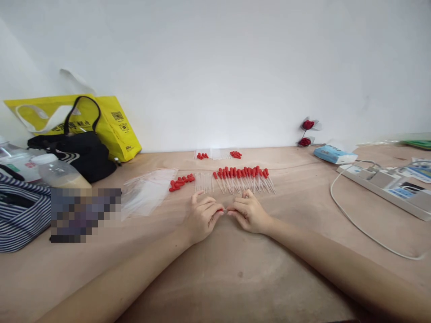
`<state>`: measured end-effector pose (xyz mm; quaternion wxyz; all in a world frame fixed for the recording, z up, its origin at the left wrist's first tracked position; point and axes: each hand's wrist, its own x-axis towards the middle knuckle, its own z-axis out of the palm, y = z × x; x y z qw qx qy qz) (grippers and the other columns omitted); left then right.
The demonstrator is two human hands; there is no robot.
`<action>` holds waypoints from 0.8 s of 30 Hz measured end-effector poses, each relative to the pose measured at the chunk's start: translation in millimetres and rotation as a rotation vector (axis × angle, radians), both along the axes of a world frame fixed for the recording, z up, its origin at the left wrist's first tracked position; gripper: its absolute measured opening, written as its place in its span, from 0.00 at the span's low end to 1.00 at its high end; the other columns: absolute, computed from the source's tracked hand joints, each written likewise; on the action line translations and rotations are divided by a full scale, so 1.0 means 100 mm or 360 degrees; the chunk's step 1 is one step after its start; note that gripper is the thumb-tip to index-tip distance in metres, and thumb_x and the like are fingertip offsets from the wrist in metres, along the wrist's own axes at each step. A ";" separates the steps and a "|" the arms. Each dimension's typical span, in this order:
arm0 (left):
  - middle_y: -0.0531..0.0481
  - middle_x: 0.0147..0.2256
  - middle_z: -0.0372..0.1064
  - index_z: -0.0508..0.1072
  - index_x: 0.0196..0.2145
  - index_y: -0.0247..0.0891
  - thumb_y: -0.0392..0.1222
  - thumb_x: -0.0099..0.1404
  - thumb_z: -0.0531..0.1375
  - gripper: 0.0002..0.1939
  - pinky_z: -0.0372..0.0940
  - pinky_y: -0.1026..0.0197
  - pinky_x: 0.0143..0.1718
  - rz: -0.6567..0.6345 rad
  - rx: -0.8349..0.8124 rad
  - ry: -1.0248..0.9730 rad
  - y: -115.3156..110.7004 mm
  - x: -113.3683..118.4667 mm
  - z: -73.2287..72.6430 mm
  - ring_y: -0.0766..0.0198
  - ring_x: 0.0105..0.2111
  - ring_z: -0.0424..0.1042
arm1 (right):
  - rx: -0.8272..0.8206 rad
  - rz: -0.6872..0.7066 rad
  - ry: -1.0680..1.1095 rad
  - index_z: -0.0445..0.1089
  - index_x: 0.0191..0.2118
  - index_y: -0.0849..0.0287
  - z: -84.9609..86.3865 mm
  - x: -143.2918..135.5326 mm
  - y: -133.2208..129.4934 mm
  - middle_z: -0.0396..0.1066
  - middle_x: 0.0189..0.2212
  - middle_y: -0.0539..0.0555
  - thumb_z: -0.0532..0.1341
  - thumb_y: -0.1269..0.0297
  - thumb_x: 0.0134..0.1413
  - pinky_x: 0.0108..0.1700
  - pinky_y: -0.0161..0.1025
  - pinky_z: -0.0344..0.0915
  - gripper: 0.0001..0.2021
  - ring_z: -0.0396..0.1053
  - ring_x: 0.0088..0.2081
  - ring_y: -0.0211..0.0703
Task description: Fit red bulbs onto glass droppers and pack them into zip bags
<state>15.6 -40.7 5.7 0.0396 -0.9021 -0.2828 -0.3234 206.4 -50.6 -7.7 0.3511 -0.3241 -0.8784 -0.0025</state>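
Near the middle of the table, my left hand [204, 217] pinches a small red rubber bulb [221, 209], mostly covered by the fingers. Facing it, my right hand [248, 212] pinches a thin clear tube [225, 210] whose end meets the bulb. Just beyond my hands lies a row of clear tubes with red bulbs [249, 172] on their far ends. Left of that row are several bare clear tubes [204, 182] side by side, and beside them a loose group of red bulbs [182, 181].
Clear plastic bags [144, 193] lie at left, near a bottle [63, 172], black bag [74, 154] and yellow bag [117, 130]. Small packed bags [218, 154] lie by the wall. A tissue pack [335, 154] and power strip [387, 188] with a cable are at right.
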 end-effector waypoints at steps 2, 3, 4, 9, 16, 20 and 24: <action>0.54 0.26 0.71 0.69 0.30 0.39 0.38 0.63 0.49 0.10 0.42 0.49 0.51 -0.0028 0.0003 0.0004 0.00 0.01 -0.01 0.65 0.33 0.68 | 0.0029 0.0020 -0.0002 0.67 0.30 0.61 0.00 -0.02 0.01 0.67 0.22 0.50 0.51 0.66 0.55 0.36 0.38 0.47 0.09 0.59 0.23 0.33; 0.54 0.26 0.71 0.69 0.30 0.39 0.38 0.63 0.49 0.10 0.42 0.49 0.52 -0.0033 -0.0004 0.0005 0.01 0.02 -0.02 0.65 0.32 0.68 | 0.0032 0.0024 0.0001 0.67 0.30 0.61 0.00 -0.02 0.02 0.67 0.22 0.50 0.51 0.66 0.55 0.36 0.38 0.47 0.09 0.59 0.23 0.33; 0.55 0.26 0.71 0.69 0.30 0.39 0.38 0.63 0.50 0.09 0.41 0.49 0.52 -0.0029 -0.0019 0.0009 0.01 0.02 -0.02 0.65 0.32 0.68 | 0.0025 0.0026 0.0006 0.67 0.30 0.61 0.00 -0.03 0.03 0.68 0.22 0.50 0.52 0.66 0.55 0.36 0.38 0.48 0.09 0.59 0.23 0.33; 0.56 0.28 0.72 0.70 0.32 0.41 0.40 0.63 0.52 0.07 0.39 0.49 0.53 0.0070 -0.0139 0.0068 0.06 -0.04 0.00 0.65 0.34 0.68 | -0.0117 0.0023 0.0002 0.68 0.33 0.59 -0.01 0.04 0.09 0.71 0.28 0.50 0.53 0.64 0.55 0.37 0.37 0.48 0.08 0.65 0.28 0.34; 0.56 0.30 0.73 0.71 0.34 0.44 0.45 0.59 0.57 0.06 0.34 0.46 0.54 0.0107 -0.0216 0.0072 0.15 -0.18 0.03 0.65 0.35 0.69 | -0.0175 -0.0038 -0.0025 0.68 0.34 0.60 -0.04 0.20 0.10 0.71 0.29 0.52 0.53 0.65 0.55 0.38 0.38 0.48 0.08 0.65 0.30 0.36; 0.58 0.27 0.73 0.71 0.32 0.43 0.42 0.61 0.55 0.05 0.34 0.47 0.54 0.0070 -0.0205 0.0051 0.12 -0.16 0.03 0.65 0.35 0.68 | -0.0110 -0.0030 -0.0028 0.68 0.34 0.60 -0.05 0.16 0.08 0.71 0.28 0.51 0.52 0.66 0.56 0.39 0.39 0.48 0.08 0.64 0.29 0.35; 0.57 0.25 0.72 0.70 0.30 0.41 0.40 0.61 0.54 0.06 0.35 0.48 0.54 -0.0002 -0.0139 0.0024 0.08 -0.13 0.04 0.65 0.35 0.69 | -0.0067 -0.0044 -0.0038 0.68 0.34 0.60 -0.05 0.14 0.06 0.70 0.27 0.51 0.51 0.67 0.56 0.38 0.39 0.48 0.09 0.63 0.28 0.35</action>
